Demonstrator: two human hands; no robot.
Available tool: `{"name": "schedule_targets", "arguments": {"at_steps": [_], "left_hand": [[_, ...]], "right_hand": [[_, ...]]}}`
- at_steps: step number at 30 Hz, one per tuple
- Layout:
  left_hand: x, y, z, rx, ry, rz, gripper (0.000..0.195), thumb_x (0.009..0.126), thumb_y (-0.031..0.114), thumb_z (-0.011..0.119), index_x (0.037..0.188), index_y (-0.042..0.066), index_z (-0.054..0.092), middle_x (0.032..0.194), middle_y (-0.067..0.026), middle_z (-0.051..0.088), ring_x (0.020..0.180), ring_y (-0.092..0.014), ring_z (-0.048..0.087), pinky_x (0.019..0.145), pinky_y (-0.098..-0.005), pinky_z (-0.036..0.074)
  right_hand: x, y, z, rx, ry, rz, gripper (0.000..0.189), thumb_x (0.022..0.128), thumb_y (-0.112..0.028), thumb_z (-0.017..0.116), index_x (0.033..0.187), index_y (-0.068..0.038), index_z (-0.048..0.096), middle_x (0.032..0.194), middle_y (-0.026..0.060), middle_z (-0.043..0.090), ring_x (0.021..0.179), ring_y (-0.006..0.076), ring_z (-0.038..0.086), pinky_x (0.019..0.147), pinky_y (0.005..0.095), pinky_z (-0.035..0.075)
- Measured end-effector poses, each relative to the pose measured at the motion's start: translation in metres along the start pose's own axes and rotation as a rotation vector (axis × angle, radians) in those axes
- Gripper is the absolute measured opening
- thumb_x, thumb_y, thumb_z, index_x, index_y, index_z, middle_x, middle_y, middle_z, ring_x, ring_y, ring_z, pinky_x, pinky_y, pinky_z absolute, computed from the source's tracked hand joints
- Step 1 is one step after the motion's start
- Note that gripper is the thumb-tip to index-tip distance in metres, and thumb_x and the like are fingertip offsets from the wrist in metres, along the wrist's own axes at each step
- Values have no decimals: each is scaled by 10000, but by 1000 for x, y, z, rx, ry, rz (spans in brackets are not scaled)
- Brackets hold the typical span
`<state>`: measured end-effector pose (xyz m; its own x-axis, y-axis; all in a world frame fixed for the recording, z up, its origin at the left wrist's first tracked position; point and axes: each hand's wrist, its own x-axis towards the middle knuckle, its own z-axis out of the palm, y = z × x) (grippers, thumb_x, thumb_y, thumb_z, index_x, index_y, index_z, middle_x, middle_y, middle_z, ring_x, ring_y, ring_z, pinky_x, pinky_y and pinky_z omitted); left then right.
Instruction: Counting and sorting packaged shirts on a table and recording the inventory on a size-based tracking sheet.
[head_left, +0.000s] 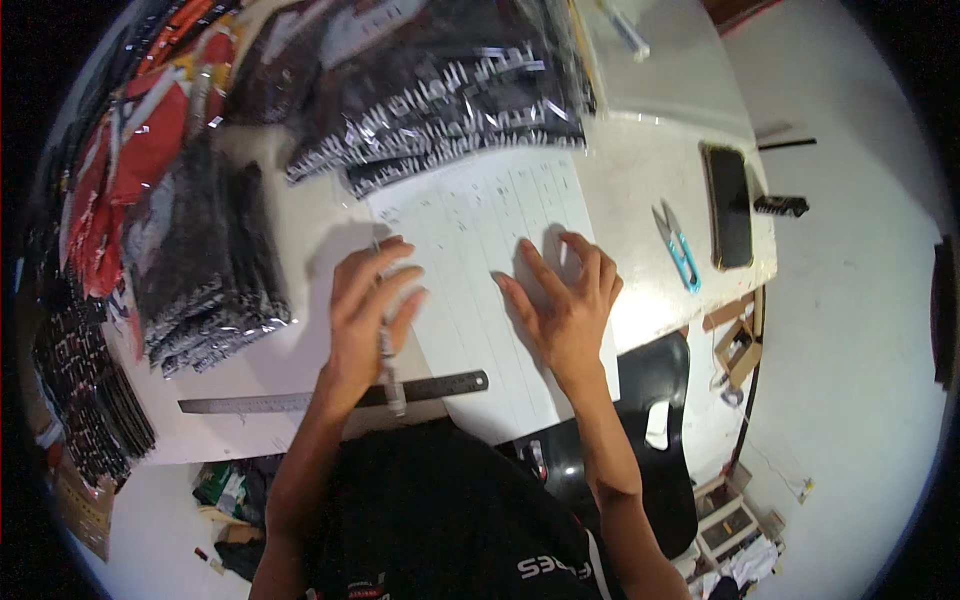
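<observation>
A large white sheet of paper (480, 300), ruled with long lines and small handwritten marks, lies on the white table. My left hand (375, 307) is at its left edge, with a slim marker or pen (391, 375) held between the fingers, its lower end pointing towards my body. My right hand (566, 304) rests on the sheet, fingers spread, holding nothing. A steel ruler (450, 384) lies below, passing under my left wrist and overlapping the paper's edge.
Bagged black printed garments (450, 82) overlap the paper's top. More folded black bags (210, 277) and red items (154, 142) are at left. Blue-handled thread snips (684, 259) and a smartphone (729, 206) lie at right, near the table's edge. A black chair (660, 480) stands beside me.
</observation>
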<state>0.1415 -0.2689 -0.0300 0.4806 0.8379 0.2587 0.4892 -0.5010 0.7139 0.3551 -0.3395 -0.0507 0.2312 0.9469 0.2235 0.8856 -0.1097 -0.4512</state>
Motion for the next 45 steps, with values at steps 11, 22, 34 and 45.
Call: {"name": "schedule_targets", "arguments": {"at_steps": [11,22,34,45], "left_hand": [[-21,-4,-4,171,17,93,384,771,177,736,1129,70,645,1313,-122,484,1277,-329,412,1017,-499,338],[103,-4,-77,121,429,-32,326,810,70,674,1121,1,608,1180,-176,559,1074,-366,551,882,-400,461],[156,-79,-90,487,-7,-267,208,736,49,635,942,24,661,959,-198,628,923,-375,611,823,-437,489],[180,30,-59,90,229,239,98,750,77,624,765,9,555,768,-144,552,758,-357,585,674,-451,471]], "right_hand": [[12,-1,-13,21,138,-80,344,724,-198,766,1045,-103,690,1137,123,553,1065,293,481,922,422,350],[151,-76,-43,38,293,-552,468,652,35,597,1093,-110,653,1174,96,573,1169,318,488,1016,469,335],[157,-68,-32,-25,118,-562,553,661,-10,583,1192,-162,620,1279,121,530,1217,315,460,1044,496,318],[163,-67,-29,312,133,-418,488,686,47,524,1171,18,572,1203,147,591,1156,312,526,997,392,387]]}}
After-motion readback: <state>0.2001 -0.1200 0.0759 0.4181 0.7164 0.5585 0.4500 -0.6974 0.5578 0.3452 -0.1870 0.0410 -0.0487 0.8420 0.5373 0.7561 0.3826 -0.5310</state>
